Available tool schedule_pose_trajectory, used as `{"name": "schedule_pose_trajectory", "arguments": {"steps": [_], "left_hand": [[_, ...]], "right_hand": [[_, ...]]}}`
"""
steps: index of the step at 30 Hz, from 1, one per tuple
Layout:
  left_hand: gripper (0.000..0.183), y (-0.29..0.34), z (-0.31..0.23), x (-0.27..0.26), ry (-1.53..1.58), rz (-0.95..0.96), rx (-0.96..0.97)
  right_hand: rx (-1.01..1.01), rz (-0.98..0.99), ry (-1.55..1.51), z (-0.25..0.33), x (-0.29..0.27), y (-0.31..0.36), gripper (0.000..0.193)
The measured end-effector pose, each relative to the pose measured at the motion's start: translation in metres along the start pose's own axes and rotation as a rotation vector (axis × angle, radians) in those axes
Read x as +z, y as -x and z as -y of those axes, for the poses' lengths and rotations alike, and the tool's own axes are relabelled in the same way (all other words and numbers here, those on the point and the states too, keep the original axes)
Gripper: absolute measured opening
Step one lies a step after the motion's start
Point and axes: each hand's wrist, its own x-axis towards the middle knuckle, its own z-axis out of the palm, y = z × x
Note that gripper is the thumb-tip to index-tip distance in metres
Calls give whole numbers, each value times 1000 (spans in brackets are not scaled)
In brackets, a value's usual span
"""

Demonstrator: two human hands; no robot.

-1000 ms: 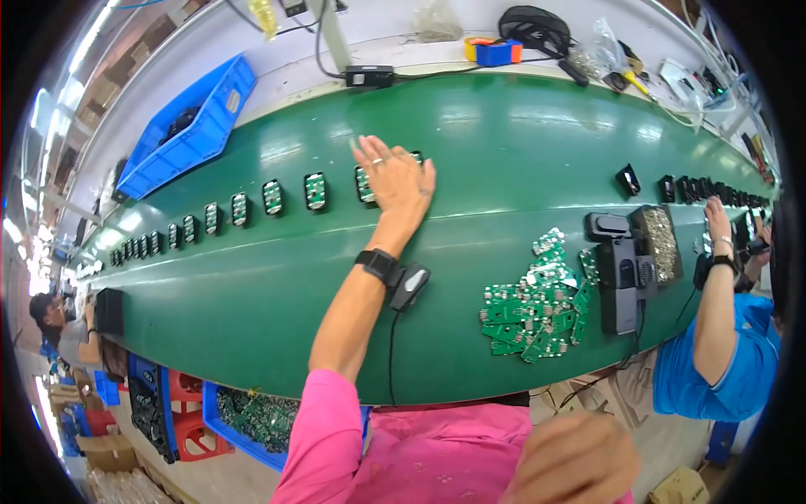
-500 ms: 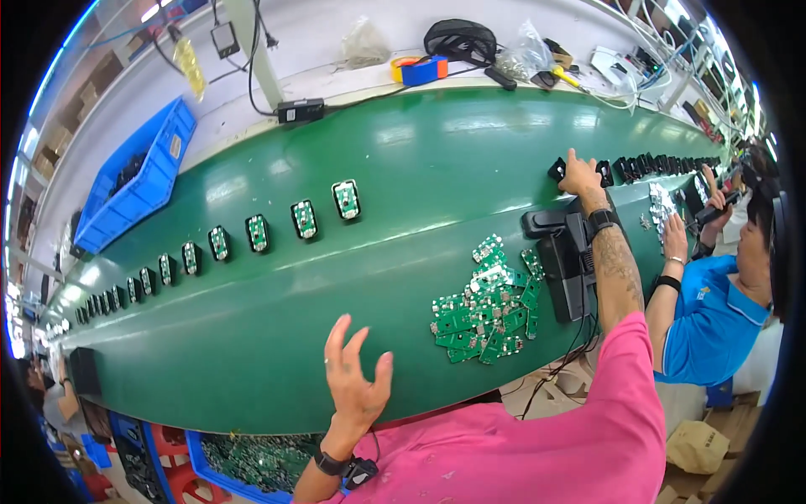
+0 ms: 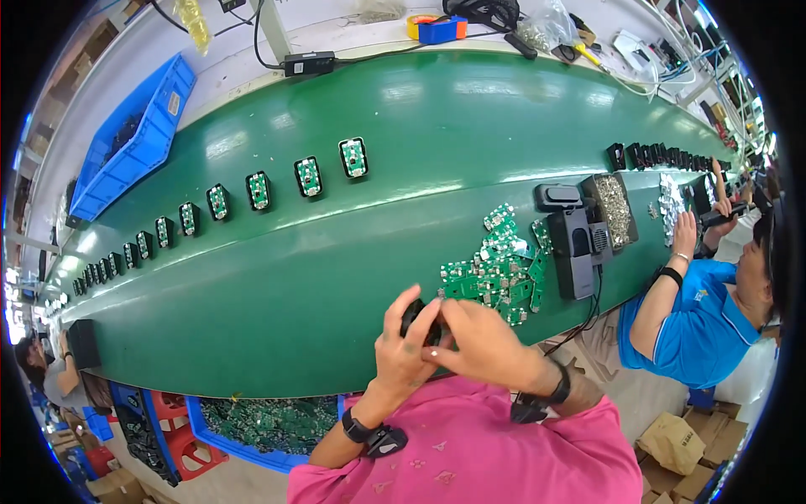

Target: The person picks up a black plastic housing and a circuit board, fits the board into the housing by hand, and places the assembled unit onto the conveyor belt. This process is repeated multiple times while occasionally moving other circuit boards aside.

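Observation:
In front of my body a small black plastic housing (image 3: 420,322) is held up over the near part of the green bench. My left hand (image 3: 400,353) is wrapped round it from the left. The fingertips of my right hand (image 3: 491,343) press on its right side, thumb and fingers closed. What exactly the right fingers pinch is partly hidden. Just beyond my right hand lies a loose pile of green circuit boards (image 3: 495,269). A curved row of black housings with green boards in them (image 3: 308,177) runs from the middle away to the left.
A black device with a speaker (image 3: 574,244) and a box of small metal parts (image 3: 613,210) stand right of the pile. More black housings (image 3: 663,157) line the far right, near a co-worker in blue (image 3: 701,294). Blue bins sit back left (image 3: 134,139) and below the bench (image 3: 252,424).
My right hand has come back from the row at the far right to my left hand, bringing a black housing. My left hand has closed round it. The view has shifted slightly.

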Motion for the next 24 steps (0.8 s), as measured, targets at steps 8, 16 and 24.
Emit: {"name": "schedule_pose_trajectory", "arguments": {"steps": [8, 16, 24], "left_hand": [[50, 18, 9, -13, 277, 254, -273], [51, 14, 13, -13, 353, 379, -294], [10, 1, 24, -9, 471, 306, -307]], "right_hand": [[-153, -47, 200, -7, 24, 12, 15], [-324, -213, 36, -11, 27, 3, 13], [-133, -323, -182, -28, 8, 5, 13]]}}
